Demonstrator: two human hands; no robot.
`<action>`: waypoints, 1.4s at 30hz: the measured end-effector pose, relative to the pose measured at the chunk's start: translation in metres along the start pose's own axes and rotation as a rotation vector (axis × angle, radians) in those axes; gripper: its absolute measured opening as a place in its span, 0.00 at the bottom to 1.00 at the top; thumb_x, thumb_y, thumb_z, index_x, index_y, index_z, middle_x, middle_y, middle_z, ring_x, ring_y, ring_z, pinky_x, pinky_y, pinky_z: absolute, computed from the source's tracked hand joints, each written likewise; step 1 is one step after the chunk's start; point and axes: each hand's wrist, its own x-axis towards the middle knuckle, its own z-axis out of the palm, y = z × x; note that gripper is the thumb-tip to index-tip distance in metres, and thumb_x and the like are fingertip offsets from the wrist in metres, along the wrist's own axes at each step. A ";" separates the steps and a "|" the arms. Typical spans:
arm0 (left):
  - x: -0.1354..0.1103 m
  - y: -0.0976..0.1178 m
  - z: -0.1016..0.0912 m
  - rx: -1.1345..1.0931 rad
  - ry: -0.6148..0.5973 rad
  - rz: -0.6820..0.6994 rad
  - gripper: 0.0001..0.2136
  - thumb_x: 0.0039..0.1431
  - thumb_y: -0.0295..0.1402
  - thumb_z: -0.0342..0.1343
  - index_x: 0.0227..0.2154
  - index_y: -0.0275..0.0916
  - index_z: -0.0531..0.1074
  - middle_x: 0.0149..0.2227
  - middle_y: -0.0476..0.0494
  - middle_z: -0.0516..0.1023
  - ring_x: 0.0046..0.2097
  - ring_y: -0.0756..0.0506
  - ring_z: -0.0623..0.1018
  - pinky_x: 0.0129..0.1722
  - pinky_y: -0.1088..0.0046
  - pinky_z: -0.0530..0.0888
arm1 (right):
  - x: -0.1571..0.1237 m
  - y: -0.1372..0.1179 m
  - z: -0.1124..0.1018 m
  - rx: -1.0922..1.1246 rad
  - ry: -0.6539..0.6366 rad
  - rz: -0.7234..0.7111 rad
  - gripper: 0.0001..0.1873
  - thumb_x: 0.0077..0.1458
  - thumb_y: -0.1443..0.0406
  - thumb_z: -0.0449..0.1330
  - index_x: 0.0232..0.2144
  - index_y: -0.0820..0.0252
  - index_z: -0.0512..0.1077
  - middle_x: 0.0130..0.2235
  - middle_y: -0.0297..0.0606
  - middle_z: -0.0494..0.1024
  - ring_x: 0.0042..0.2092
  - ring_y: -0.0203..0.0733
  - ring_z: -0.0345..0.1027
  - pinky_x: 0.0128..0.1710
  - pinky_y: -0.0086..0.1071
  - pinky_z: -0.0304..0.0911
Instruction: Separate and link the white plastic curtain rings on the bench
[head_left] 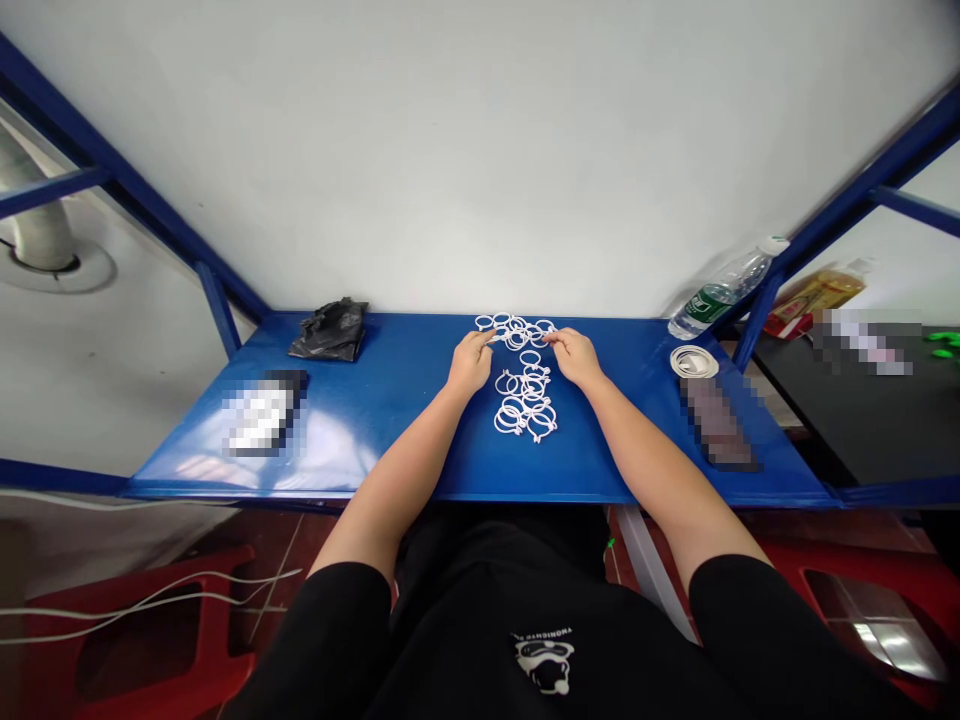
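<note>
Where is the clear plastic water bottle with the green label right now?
In the head view, the clear plastic water bottle tilts at the far right corner of the blue metal table, just behind a flat white coil.

We see the table with plastic rings heaped in the middle, our left hand and right hand on either side, over the back of the heap. Left of them, a plastic bag lies at the back by the wall, a blurred object nearer us. Right, a coil sits behind another blurred object, a tilted water bottle just behind the coil.
</note>
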 end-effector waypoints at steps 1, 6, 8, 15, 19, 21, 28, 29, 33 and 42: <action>0.000 0.000 0.000 -0.001 -0.001 -0.003 0.23 0.64 0.22 0.48 0.56 0.38 0.80 0.49 0.40 0.82 0.49 0.44 0.83 0.57 0.65 0.78 | -0.001 -0.001 0.000 -0.003 -0.002 0.002 0.22 0.62 0.70 0.50 0.46 0.56 0.83 0.46 0.40 0.84 0.48 0.49 0.77 0.53 0.40 0.70; -0.001 0.003 0.000 -0.030 -0.013 -0.024 0.22 0.64 0.22 0.49 0.56 0.39 0.80 0.49 0.42 0.83 0.46 0.45 0.84 0.55 0.65 0.79 | -0.003 -0.002 -0.004 0.005 0.025 -0.002 0.22 0.61 0.70 0.50 0.46 0.55 0.83 0.46 0.40 0.84 0.47 0.48 0.77 0.51 0.41 0.70; -0.002 0.004 0.000 -0.041 -0.011 -0.041 0.22 0.65 0.22 0.49 0.56 0.39 0.79 0.50 0.41 0.84 0.46 0.45 0.85 0.55 0.65 0.80 | -0.003 -0.002 -0.005 0.010 0.037 -0.005 0.22 0.60 0.71 0.50 0.43 0.55 0.84 0.44 0.39 0.84 0.46 0.48 0.77 0.51 0.41 0.70; -0.003 0.008 0.000 -0.074 -0.016 -0.098 0.20 0.66 0.23 0.49 0.56 0.39 0.78 0.48 0.41 0.85 0.46 0.43 0.86 0.52 0.64 0.81 | -0.006 -0.007 -0.004 -0.031 0.047 0.021 0.23 0.60 0.70 0.52 0.52 0.54 0.81 0.46 0.38 0.86 0.48 0.49 0.80 0.52 0.42 0.73; -0.003 0.009 -0.001 -0.073 0.009 -0.074 0.20 0.64 0.20 0.48 0.52 0.39 0.80 0.46 0.42 0.85 0.43 0.45 0.85 0.51 0.66 0.81 | -0.007 -0.015 -0.005 -0.147 0.033 0.053 0.26 0.63 0.66 0.55 0.62 0.53 0.76 0.52 0.38 0.86 0.51 0.52 0.81 0.54 0.43 0.74; -0.002 0.009 -0.001 -0.071 0.021 -0.066 0.20 0.63 0.20 0.48 0.50 0.38 0.80 0.47 0.42 0.85 0.43 0.45 0.85 0.52 0.65 0.81 | -0.008 -0.018 -0.008 -0.173 0.027 0.045 0.27 0.63 0.66 0.55 0.62 0.52 0.76 0.52 0.37 0.86 0.51 0.51 0.81 0.54 0.42 0.74; -0.001 0.008 -0.003 -0.030 0.006 -0.061 0.20 0.62 0.21 0.48 0.48 0.39 0.81 0.47 0.43 0.85 0.47 0.45 0.84 0.56 0.65 0.80 | -0.014 -0.034 -0.015 -0.269 -0.157 -0.165 0.15 0.63 0.63 0.57 0.42 0.53 0.85 0.46 0.36 0.88 0.48 0.48 0.82 0.49 0.36 0.72; -0.001 0.008 -0.003 -0.033 0.004 -0.070 0.20 0.62 0.20 0.47 0.48 0.39 0.81 0.46 0.43 0.85 0.45 0.45 0.84 0.54 0.65 0.80 | -0.015 -0.037 -0.015 -0.281 -0.151 -0.175 0.15 0.63 0.63 0.57 0.41 0.53 0.85 0.45 0.36 0.88 0.48 0.48 0.82 0.48 0.35 0.71; -0.001 0.009 -0.004 -0.047 0.000 -0.118 0.20 0.63 0.20 0.47 0.49 0.37 0.81 0.46 0.41 0.85 0.42 0.45 0.85 0.50 0.66 0.81 | -0.015 -0.040 -0.012 -0.233 -0.087 -0.134 0.15 0.64 0.63 0.57 0.41 0.51 0.85 0.46 0.36 0.88 0.49 0.48 0.81 0.49 0.37 0.72; -0.002 0.015 -0.004 -0.056 -0.006 -0.097 0.17 0.74 0.29 0.48 0.59 0.40 0.75 0.50 0.41 0.85 0.39 0.47 0.84 0.49 0.67 0.80 | -0.001 0.006 -0.010 -0.043 0.057 0.065 0.18 0.65 0.65 0.55 0.48 0.54 0.83 0.49 0.39 0.86 0.51 0.48 0.80 0.55 0.42 0.72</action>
